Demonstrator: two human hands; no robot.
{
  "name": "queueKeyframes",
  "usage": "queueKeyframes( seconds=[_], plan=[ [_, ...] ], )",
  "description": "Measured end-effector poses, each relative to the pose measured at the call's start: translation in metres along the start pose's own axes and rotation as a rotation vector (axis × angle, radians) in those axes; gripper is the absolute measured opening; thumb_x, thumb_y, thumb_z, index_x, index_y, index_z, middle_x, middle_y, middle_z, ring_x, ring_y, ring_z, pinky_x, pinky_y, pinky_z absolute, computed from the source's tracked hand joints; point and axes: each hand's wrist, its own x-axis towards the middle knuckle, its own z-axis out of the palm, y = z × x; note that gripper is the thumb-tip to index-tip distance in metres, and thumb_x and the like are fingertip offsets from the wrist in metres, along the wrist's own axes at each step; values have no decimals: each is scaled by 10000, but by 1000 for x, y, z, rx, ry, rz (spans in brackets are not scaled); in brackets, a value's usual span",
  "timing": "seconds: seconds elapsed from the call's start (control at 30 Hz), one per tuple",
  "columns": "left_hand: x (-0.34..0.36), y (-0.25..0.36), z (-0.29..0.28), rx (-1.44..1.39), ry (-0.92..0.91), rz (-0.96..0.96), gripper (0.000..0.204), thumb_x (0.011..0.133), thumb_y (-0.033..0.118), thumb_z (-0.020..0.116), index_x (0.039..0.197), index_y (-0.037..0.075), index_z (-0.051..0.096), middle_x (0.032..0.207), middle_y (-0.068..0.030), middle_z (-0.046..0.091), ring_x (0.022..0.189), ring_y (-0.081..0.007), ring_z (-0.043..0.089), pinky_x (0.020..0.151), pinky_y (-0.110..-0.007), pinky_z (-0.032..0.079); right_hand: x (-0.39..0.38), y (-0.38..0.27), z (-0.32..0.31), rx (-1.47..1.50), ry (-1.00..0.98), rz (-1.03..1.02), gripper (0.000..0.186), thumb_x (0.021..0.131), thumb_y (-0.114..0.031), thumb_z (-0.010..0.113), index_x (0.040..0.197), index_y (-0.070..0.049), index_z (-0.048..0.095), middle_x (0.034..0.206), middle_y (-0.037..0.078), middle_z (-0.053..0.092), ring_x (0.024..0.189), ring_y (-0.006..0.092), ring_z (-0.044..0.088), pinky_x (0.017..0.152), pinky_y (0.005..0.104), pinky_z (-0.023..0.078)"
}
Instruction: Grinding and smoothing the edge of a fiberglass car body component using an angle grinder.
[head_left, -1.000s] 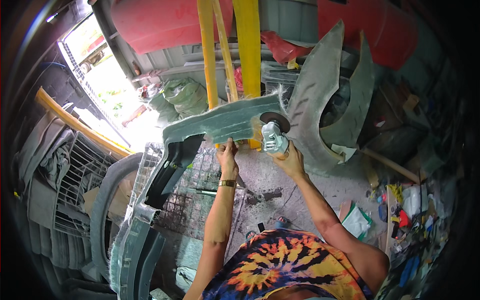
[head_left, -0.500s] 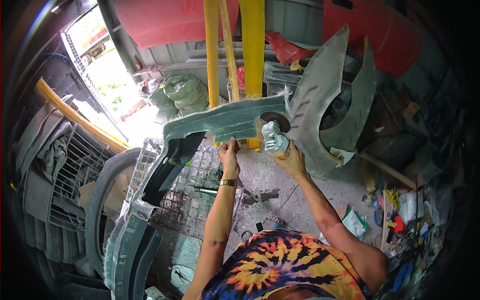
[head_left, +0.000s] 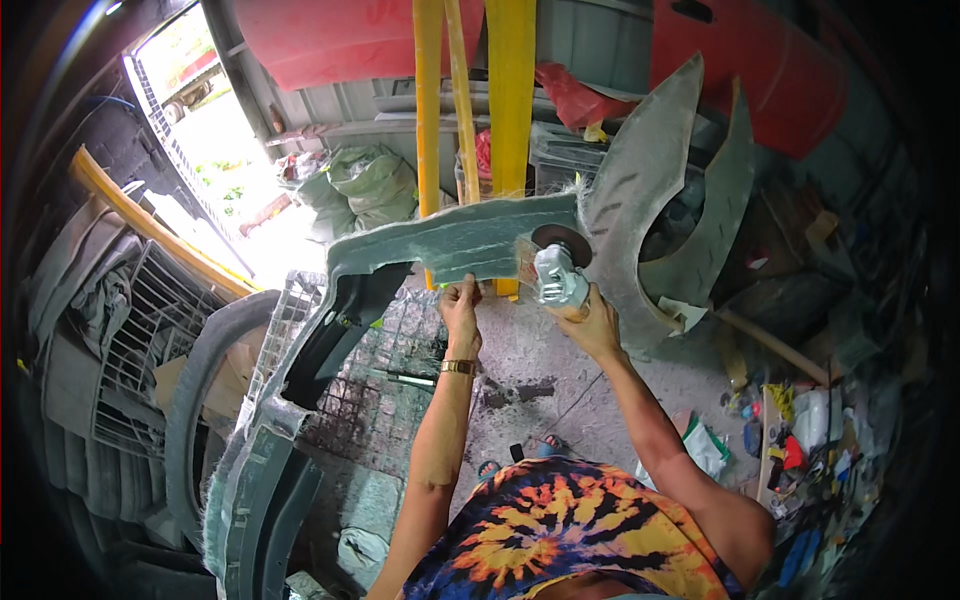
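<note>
Grey-green fibreglass fills the middle of the view: a long, curved panel (head_left: 450, 245) with ragged, hairy edges, held up in front of you at about chest height and running down to your left, where it rests among wire racks (head_left: 150, 350). Your left hand (head_left: 461, 305) is closed around the panel's lower edge, fingers curled over it, steadying it. Your right hand (head_left: 590, 325) is wrapped tight around the body of a small silver angle grinder (head_left: 555, 275), whose dark disc (head_left: 560, 240) sits right at the panel's right-hand end, touching or just beside the frayed edge. The risk, as it looks from here, is closeness: your steadying hand is near the disc, so a snag in the loose fibres could kick the grinder toward those fingers or jerk the panel out of your grip. The panel appears propped rather than clamped, so it could swing. Fine glass dust could reach bare arms. Behind stand yellow posts (head_left: 510, 120), and the concrete floor (head_left: 560, 380) below holds clutter that could catch a foot.
</note>
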Motion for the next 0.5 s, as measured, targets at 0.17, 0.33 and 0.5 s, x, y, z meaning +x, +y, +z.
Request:
queueKeyframes(
  seconds=[0.17, 0.33, 0.5],
  plan=[
    [-3, 2, 4, 25, -30, -25, 256, 891, 274, 684, 748, 100, 564, 707, 3, 576, 655, -88, 549, 674, -240, 479, -21, 9, -19, 17, -20, 69, 604, 661, -231, 808, 1150, -27, 518, 963, 195, 667, 918, 370, 656, 769, 416, 508],
    [1, 5, -7, -12, -93, -54, 260, 890, 299, 683, 791, 91, 562, 728, -1, 578, 663, -80, 546, 650, -234, 472, -38, -3, -25, 135, -85, 77, 632, 670, -275, 789, 1164, -17, 491, 985, 260, 637, 938, 436, 619, 783, 462, 494],
    [-50, -16, -30, 329, -380, 55, 339, 871, 313, 694, 995, 31, 554, 939, -44, 602, 861, -146, 572, 796, -285, 465, -44, -1, -21, 603, -157, 7, 463, 748, -168, 742, 1137, -14, 544, 925, 90, 660, 824, 194, 659, 720, 331, 521]
  ],
)
